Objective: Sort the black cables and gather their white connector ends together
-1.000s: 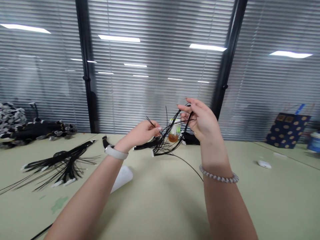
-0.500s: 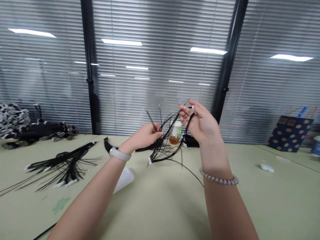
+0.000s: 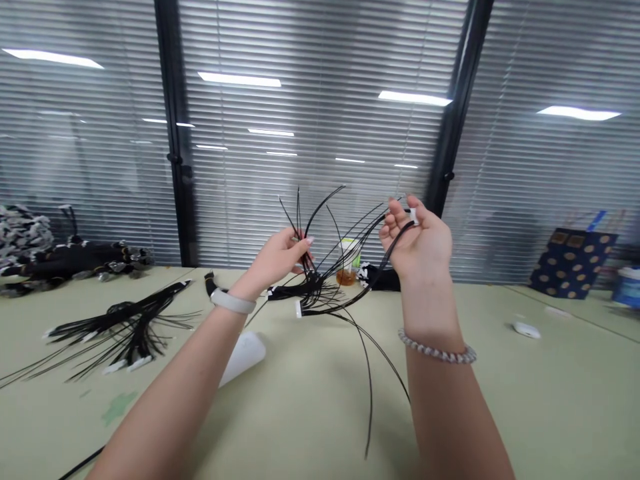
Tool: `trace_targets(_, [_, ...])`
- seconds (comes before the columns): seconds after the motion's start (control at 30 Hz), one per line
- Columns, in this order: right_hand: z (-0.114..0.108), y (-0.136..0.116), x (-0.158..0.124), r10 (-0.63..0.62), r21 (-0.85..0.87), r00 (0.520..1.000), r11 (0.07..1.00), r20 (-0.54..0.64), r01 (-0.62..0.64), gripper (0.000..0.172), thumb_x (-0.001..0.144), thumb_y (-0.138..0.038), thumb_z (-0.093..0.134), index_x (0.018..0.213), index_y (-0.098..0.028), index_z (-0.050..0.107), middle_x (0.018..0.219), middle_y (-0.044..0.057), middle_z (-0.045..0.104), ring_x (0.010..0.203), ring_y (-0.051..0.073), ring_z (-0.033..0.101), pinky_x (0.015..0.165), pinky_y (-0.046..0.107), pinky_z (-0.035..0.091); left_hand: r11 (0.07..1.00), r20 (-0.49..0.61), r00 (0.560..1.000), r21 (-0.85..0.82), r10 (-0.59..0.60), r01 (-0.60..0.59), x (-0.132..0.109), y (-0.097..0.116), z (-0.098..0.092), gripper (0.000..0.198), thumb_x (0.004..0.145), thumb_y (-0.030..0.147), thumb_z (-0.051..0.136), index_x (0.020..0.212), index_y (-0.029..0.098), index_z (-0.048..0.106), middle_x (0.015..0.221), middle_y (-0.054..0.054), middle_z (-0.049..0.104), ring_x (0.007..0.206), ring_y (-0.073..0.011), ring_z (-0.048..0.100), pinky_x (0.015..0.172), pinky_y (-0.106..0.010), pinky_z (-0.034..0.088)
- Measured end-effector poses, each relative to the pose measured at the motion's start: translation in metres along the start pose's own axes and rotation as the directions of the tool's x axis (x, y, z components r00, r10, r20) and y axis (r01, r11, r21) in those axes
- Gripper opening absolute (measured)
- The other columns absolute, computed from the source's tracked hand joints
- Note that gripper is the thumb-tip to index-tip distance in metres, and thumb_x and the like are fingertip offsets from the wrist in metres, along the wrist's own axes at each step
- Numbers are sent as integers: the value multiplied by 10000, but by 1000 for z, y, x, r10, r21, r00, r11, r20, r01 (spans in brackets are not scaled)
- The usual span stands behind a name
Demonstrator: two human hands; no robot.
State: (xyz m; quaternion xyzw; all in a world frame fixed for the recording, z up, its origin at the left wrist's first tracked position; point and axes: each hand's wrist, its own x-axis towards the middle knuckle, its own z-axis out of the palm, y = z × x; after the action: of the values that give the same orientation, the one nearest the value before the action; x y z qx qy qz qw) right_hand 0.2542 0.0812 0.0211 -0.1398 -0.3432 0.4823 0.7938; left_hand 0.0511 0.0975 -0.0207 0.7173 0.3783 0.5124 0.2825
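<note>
A black wire harness (image 3: 376, 283) hangs between my hands above the table. My right hand (image 3: 417, 233) is closed on its white connector (image 3: 413, 216), palm toward me with the fingers curled. A second white connector (image 3: 299, 309) dangles at the lower left of the harness. My left hand (image 3: 286, 257) pinches several black wires, whose free ends (image 3: 299, 207) fan upward above the fingers. Loose wires (image 3: 371, 400) trail down toward the table. Behind the harness lies a bundle of black cables (image 3: 295, 289), partly hidden by the wires.
Black cable bundles (image 3: 135, 320) lie at left, with a larger pile (image 3: 75, 259) behind. A white object (image 3: 245, 357) sits under my left forearm. A cup of amber liquid (image 3: 346, 275) stands at the back. A dotted bag (image 3: 573, 263) and a white case (image 3: 527, 330) are at right.
My right hand has moved right with the connector, and my left hand slightly left and up. The wires between them have spread apart, and one hangs lower.
</note>
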Motion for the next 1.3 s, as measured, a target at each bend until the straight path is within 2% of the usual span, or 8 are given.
trace_targets(0.27, [2, 1, -2, 10, 22, 1000, 1000, 10, -10, 138, 847, -210, 360, 874, -217, 495, 713, 8, 641, 512, 87, 559, 468, 180, 445, 1000, 79, 997, -27, 14, -12, 0, -1, 2, 322, 799, 462, 554, 894, 154, 550, 722, -4, 582, 534, -92, 584, 507, -230, 512])
trace_targets(0.4, [7, 3, -8, 27, 16, 997, 999, 67, -28, 137, 853, -213, 368, 890, -218, 500, 724, 4, 647, 523, 80, 561, 479, 175, 446, 998, 246, 969, -45, -25, 37, -2, 1, 7, 395, 784, 514, 549, 934, 152, 595, 825, -41, 624, 638, -120, 628, 596, -263, 530])
trace_targets(0.6, [19, 15, -20, 73, 0, 981, 997, 181, -74, 140, 867, -222, 378, 933, -215, 501, 741, 9, 664, 552, 82, 571, 518, 190, 460, 980, 643, 766, -147, -8, 134, -12, 9, 7, 355, 790, 413, 603, 1080, 212, 566, 1096, -62, 604, 969, -182, 612, 829, -314, 490])
trace_targets(0.7, [22, 20, -28, 98, -112, 942, 992, 320, -65, 153, 868, -229, 411, 980, -211, 513, 760, 15, 677, 603, 93, 592, 573, 208, 479, 975, 743, 669, -154, 8, 160, -16, 11, 10, 400, 783, 412, 611, 1118, 211, 523, 1202, -70, 528, 1077, -198, 551, 896, -321, 454])
trace_targets(0.9, [27, 16, -49, 407, -539, 664, 842, 627, -8, 304, 891, -405, 460, 1082, -203, 584, 930, 61, 686, 762, 132, 627, 706, 253, 504, 997, 528, 846, 56, -80, 60, -15, 4, 32, 368, 837, 481, 456, 965, 149, 552, 1056, -92, 591, 1028, -227, 539, 880, -357, 437])
trace_targets(1.03, [27, 9, -56, 489, -689, 599, 710, 634, 149, 351, 879, -464, 469, 1061, -210, 629, 907, 54, 693, 820, 128, 619, 704, 213, 498, 988, 440, 896, 154, -59, -11, -14, -2, 38, 239, 827, 364, 474, 874, 161, 589, 962, -62, 617, 990, -223, 553, 824, -324, 440])
trace_targets(1.13, [24, 5, -54, 442, -701, 619, 664, 649, 261, 324, 870, -438, 492, 1060, -217, 636, 898, 56, 692, 718, 120, 608, 567, 194, 486, 993, 448, 894, 113, -25, -29, -14, -5, 34, 259, 834, 369, 461, 882, 172, 624, 950, -39, 633, 991, -223, 561, 815, -320, 438])
trace_targets(1.3, [18, -6, -44, 160, -641, 824, 713, 544, 285, 266, 837, -386, 548, 973, -181, 647, 856, 69, 690, 569, 78, 542, 526, 190, 468, 991, 451, 889, 60, 77, -116, -12, -6, 26, 293, 846, 401, 475, 985, 200, 636, 1043, -31, 651, 1018, -206, 560, 904, -325, 415])
